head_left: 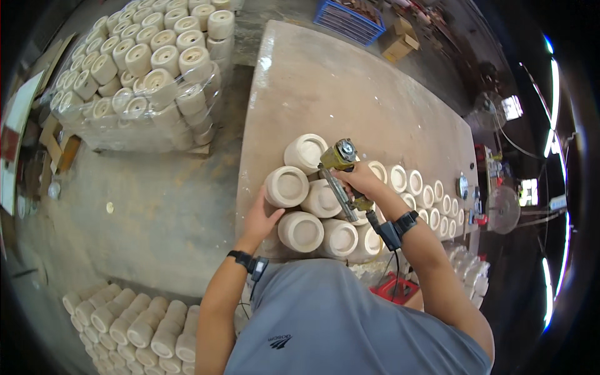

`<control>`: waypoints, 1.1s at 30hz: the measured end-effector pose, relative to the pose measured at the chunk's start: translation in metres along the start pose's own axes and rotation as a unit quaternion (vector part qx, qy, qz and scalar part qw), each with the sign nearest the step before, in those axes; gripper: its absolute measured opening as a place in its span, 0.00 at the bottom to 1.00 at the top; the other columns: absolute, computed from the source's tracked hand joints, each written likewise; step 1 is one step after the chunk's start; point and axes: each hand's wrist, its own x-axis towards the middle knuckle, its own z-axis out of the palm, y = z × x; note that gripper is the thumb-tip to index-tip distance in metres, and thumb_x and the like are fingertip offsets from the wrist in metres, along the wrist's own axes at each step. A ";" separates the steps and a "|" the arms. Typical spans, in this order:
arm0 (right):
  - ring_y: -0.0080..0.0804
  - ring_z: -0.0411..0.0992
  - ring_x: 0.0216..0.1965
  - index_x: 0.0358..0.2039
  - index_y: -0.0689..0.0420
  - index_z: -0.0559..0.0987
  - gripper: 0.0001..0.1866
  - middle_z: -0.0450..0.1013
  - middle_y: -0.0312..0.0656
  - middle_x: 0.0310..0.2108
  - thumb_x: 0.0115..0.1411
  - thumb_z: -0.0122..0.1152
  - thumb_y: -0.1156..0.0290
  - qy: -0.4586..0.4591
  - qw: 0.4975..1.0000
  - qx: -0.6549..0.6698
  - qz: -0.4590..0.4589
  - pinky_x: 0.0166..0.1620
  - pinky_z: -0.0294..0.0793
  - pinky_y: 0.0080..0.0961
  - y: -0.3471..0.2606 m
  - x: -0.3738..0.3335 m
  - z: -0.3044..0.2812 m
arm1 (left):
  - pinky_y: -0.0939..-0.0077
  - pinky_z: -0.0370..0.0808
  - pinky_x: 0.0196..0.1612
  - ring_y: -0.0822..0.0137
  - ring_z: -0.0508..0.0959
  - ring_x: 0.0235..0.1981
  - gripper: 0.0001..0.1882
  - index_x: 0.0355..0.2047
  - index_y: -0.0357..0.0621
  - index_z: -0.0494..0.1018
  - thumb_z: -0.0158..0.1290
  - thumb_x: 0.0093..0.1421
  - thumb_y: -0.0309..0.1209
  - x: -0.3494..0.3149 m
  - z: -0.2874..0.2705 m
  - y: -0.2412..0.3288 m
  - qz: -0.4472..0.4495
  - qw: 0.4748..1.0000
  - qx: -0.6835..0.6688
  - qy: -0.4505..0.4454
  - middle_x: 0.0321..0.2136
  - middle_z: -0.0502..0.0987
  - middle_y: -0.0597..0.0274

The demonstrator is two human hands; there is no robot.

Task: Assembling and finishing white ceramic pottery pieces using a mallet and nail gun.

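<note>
My left hand rests against the side of a round pale wooden piece with a recessed top, thumb apart from the fingers. In my right hand is a yellow and dark nail gun, its hose fitting hanging below the grip. The gun is over the group of pale round pieces; I cannot tell whether its nose touches one. Another round piece stands just beyond the one at my left hand, and one more sits nearer to me. My fingers around the gun's handle are partly hidden.
The pieces stand on a large brown worktable, with several smaller ones in rows rightward. A wrapped pallet stack stands far left, another stack near left. A blue crate, a cardboard box and a fan lie beyond.
</note>
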 end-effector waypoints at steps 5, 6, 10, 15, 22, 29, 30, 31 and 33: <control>0.25 0.73 0.21 0.43 0.64 0.80 0.20 0.77 0.40 0.23 0.60 0.68 0.60 0.027 0.999 -0.026 0.038 0.28 0.72 0.27 0.039 -0.107 -0.034 | 0.64 0.76 0.57 0.54 0.79 0.57 0.36 0.65 0.33 0.64 0.62 0.63 0.41 -0.078 -0.015 -0.047 -0.154 0.983 -0.089 -0.048 0.56 0.76 0.40; 0.25 0.73 0.21 0.43 0.64 0.80 0.20 0.77 0.40 0.23 0.60 0.68 0.60 0.038 0.998 -0.012 0.045 0.28 0.72 0.27 0.049 -0.130 -0.036 | 0.65 0.77 0.55 0.55 0.81 0.52 0.31 0.60 0.33 0.69 0.62 0.64 0.40 -0.095 -0.022 -0.057 -0.143 0.986 -0.052 -0.073 0.51 0.79 0.42; 0.31 0.76 0.30 0.49 0.63 0.78 0.22 0.79 0.44 0.29 0.60 0.67 0.61 0.067 0.994 -0.065 0.054 0.36 0.76 0.31 0.105 -0.210 -0.037 | 0.66 0.79 0.47 0.56 0.85 0.42 0.19 0.48 0.36 0.78 0.61 0.65 0.39 -0.141 -0.035 -0.071 -0.136 0.984 -0.029 -0.113 0.39 0.84 0.49; 0.32 0.77 0.31 0.49 0.62 0.79 0.22 0.79 0.45 0.30 0.60 0.67 0.61 0.071 0.985 0.010 0.159 0.38 0.76 0.32 0.176 -0.281 -0.006 | 0.64 0.79 0.48 0.54 0.84 0.43 0.20 0.47 0.38 0.80 0.60 0.64 0.42 -0.132 -0.036 -0.050 -0.085 0.968 0.047 -0.233 0.41 0.84 0.48; 0.22 0.73 0.25 0.48 0.60 0.79 0.18 0.76 0.37 0.25 0.64 0.65 0.61 0.056 0.975 0.044 0.211 0.30 0.74 0.25 0.252 -0.323 0.040 | 0.56 0.77 0.52 0.45 0.82 0.47 0.25 0.49 0.39 0.79 0.59 0.62 0.47 -0.095 -0.003 -0.013 0.010 0.886 0.221 -0.407 0.45 0.83 0.44; 0.53 0.78 0.44 0.58 0.58 0.74 0.30 0.80 0.58 0.42 0.61 0.66 0.55 0.039 0.984 0.038 0.170 0.49 0.76 0.42 0.312 -0.350 0.050 | 0.57 0.77 0.51 0.45 0.81 0.47 0.23 0.49 0.41 0.80 0.59 0.62 0.45 -0.118 0.044 0.033 0.045 0.858 0.268 -0.436 0.45 0.82 0.44; 0.57 0.77 0.48 0.59 0.60 0.73 0.31 0.78 0.61 0.45 0.61 0.66 0.56 0.034 0.981 0.075 0.178 0.51 0.75 0.43 0.322 -0.356 0.051 | 0.56 0.77 0.52 0.45 0.81 0.48 0.23 0.50 0.42 0.80 0.60 0.61 0.46 -0.122 0.054 0.031 0.060 0.849 0.281 -0.443 0.45 0.82 0.45; 0.57 0.77 0.48 0.59 0.60 0.73 0.31 0.78 0.61 0.45 0.61 0.66 0.56 0.032 0.981 0.082 0.172 0.51 0.75 0.43 0.351 -0.362 0.061 | 0.56 0.76 0.52 0.46 0.81 0.49 0.23 0.50 0.43 0.80 0.60 0.61 0.46 -0.128 0.065 0.033 0.077 0.838 0.294 -0.454 0.46 0.82 0.45; 0.55 0.79 0.43 0.62 0.61 0.70 0.33 0.79 0.60 0.43 0.62 0.64 0.56 0.097 0.990 0.052 0.084 0.46 0.78 0.42 0.405 -0.370 0.083 | 0.56 0.76 0.53 0.46 0.80 0.49 0.23 0.50 0.43 0.79 0.60 0.61 0.46 -0.136 0.086 0.056 0.079 0.824 0.318 -0.462 0.46 0.82 0.46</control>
